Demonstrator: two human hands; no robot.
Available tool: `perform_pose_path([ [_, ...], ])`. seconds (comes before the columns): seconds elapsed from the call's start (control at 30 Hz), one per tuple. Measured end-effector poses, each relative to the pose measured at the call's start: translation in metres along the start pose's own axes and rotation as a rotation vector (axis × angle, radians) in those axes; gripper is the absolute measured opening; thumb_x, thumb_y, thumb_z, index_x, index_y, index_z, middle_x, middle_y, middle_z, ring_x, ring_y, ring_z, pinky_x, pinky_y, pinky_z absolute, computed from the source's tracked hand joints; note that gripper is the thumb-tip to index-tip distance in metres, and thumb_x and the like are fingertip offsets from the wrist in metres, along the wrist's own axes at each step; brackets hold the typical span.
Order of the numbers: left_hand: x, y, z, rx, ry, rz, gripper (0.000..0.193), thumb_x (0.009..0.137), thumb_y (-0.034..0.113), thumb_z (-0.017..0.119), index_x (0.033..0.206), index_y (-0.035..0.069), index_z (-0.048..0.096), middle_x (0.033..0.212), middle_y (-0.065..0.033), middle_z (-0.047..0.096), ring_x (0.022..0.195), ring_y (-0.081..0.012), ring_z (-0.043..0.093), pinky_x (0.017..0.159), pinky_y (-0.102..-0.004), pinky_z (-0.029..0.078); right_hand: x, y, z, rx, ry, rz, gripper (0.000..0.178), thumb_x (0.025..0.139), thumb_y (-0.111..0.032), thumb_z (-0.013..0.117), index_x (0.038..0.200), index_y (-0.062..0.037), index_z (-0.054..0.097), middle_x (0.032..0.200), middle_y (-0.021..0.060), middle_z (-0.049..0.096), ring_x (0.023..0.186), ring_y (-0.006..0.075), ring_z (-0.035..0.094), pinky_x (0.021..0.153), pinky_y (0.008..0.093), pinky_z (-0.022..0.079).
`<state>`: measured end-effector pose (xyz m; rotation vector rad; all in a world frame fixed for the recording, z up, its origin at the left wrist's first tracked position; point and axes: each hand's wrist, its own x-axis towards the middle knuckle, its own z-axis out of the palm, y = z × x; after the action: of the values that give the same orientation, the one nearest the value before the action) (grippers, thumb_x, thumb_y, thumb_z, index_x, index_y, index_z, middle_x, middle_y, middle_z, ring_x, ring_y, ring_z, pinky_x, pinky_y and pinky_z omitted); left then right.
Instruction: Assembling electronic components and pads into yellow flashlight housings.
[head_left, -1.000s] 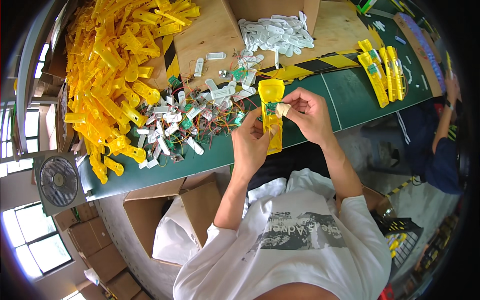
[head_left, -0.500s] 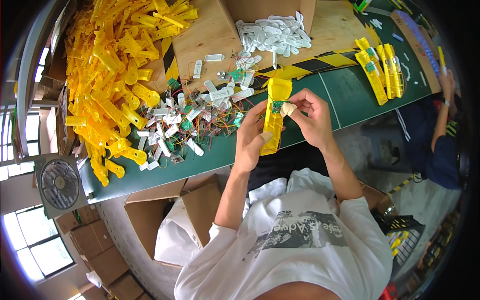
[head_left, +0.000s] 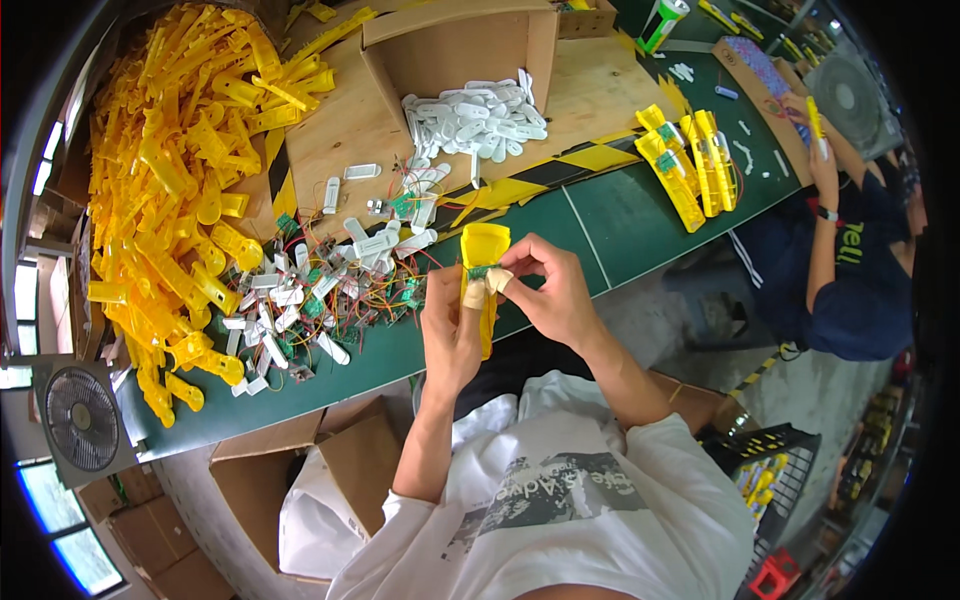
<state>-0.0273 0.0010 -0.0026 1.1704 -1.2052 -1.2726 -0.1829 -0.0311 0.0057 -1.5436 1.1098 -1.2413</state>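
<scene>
My left hand (head_left: 450, 335) is wrapped round a long yellow plastic housing (head_left: 485, 243), held upright above the front of the bench. A small green circuit board (head_left: 480, 272) lies across the inside of the housing, just below its wide upper end. My left thumb presses near the board. My right hand (head_left: 552, 292) pinches at the board's right end with thumb and index finger. Tan covers wrap both thumb tips. Fingers partly hide the board and the housing's lower half. Left of my hands lies a tangle of wired green boards and white plastic pieces (head_left: 330, 285).
A large heap of yellow housings (head_left: 170, 180) fills the bench's left. An open cardboard box (head_left: 455, 55) behind holds white covers (head_left: 475, 118). Several fitted yellow housings (head_left: 690, 165) lie right. A co-worker's hand (head_left: 822, 175) works at the far right. A fan (head_left: 82, 415) stands left.
My left thumb has slid up the housing to the circuit board, beside my right thumb. The whole view has shifted, and the housing sits slightly closer to me.
</scene>
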Motion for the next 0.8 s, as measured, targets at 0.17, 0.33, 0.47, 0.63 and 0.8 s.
perform_pose_path([
  [0.17,-0.003,0.007,0.006,-0.250,0.129,-0.013,0.048,0.105,0.019,0.045,0.147,0.008,0.026,0.111,-0.0192,0.065,0.078,-0.0209,0.068,0.067,-0.0296,0.056,0.028,0.017,-0.024,0.450,-0.342,0.302,0.031,0.090,-0.014,0.070,0.113,0.0012,0.057,0.094,0.0072,0.069,0.082,0.0114,0.066,0.073,0.0273,0.053],
  [0.33,-0.008,0.014,-0.007,-0.249,0.180,0.039,0.058,0.104,0.021,0.042,0.155,0.014,0.014,0.121,-0.0210,0.059,0.074,-0.0210,0.066,0.066,-0.0311,0.055,0.103,0.039,-0.063,-0.488,0.098,0.083,0.024,0.085,-0.016,0.069,0.105,-0.0026,0.069,0.097,0.0124,0.070,0.082,0.0228,0.068,0.075,0.0329,0.052],
  [0.47,-0.007,0.023,-0.011,-0.301,0.178,0.038,0.058,0.103,0.019,0.040,0.155,0.017,0.013,0.121,-0.0208,0.058,0.075,-0.0210,0.066,0.066,-0.0312,0.054,0.138,0.059,-0.085,-0.792,0.115,-0.032,0.026,0.082,-0.012,0.068,0.107,-0.0048,0.070,0.097,0.0143,0.069,0.082,0.0301,0.067,0.075,0.0400,0.053],
  [0.63,-0.005,0.023,-0.016,-0.246,0.172,0.095,0.056,0.102,0.013,0.042,0.153,0.015,0.018,0.122,-0.0202,0.055,0.073,-0.0205,0.064,0.064,-0.0304,0.053,0.143,0.068,-0.088,-0.852,0.097,-0.145,0.021,0.083,-0.012,0.069,0.102,-0.0045,0.071,0.093,0.0151,0.068,0.079,0.0291,0.067,0.072,0.0368,0.053],
  [0.8,0.001,0.018,-0.018,-0.280,0.093,0.057,0.036,0.102,0.013,0.043,0.138,0.009,0.035,0.117,-0.0197,0.057,0.073,-0.0203,0.064,0.063,-0.0302,0.052,0.098,0.028,-0.071,-0.400,0.106,0.081,0.022,0.086,-0.008,0.070,0.107,-0.0017,0.069,0.081,0.0070,0.066,0.068,0.0101,0.062,0.060,0.0242,0.048],
])
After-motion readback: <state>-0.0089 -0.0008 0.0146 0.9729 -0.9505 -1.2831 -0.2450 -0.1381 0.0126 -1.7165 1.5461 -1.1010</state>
